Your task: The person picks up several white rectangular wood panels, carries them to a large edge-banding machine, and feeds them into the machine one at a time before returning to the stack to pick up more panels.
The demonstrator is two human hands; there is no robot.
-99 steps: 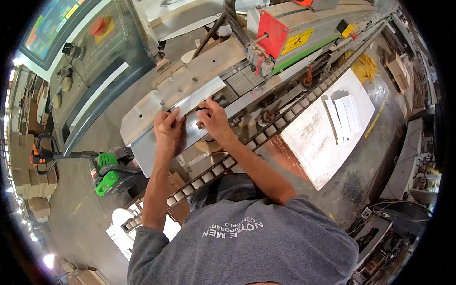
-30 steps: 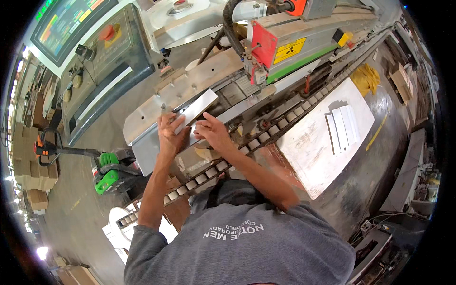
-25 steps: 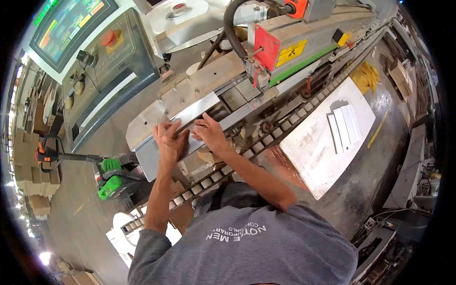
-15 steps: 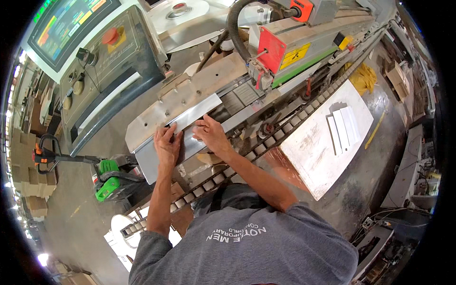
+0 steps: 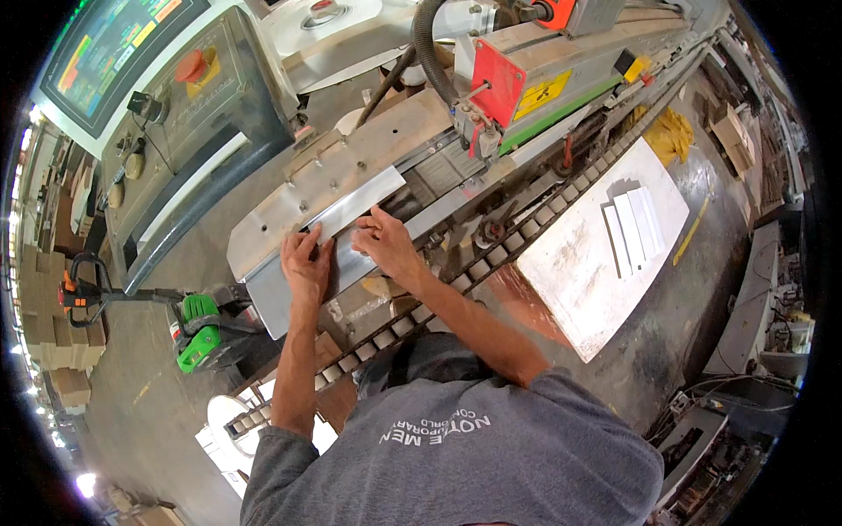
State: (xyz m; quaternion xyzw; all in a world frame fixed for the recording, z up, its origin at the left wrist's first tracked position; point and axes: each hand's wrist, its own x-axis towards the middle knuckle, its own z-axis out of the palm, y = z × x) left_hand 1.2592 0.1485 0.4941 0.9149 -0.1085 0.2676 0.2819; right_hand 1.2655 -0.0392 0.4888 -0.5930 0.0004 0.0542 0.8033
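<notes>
Left hand (image 5: pixel 305 263): in the head view, bent fingertips are resting at the near end of the pale strip (image 5: pixel 364 203); whether they are clamping it, I cannot tell.
Right hand (image 5: pixel 386 245): fingers are curling close together beside the strip; any held item is staying hidden.
Pale strip: it is lying along the upper edge of the metal table (image 5: pixel 274 302), beside the tan guide plate (image 5: pixel 351 158).
Risk: uneven finger pressure could be skewing the strip; near the slotted track (image 5: pixel 445 171), sudden machine motion could be pinching bare fingers.
</notes>
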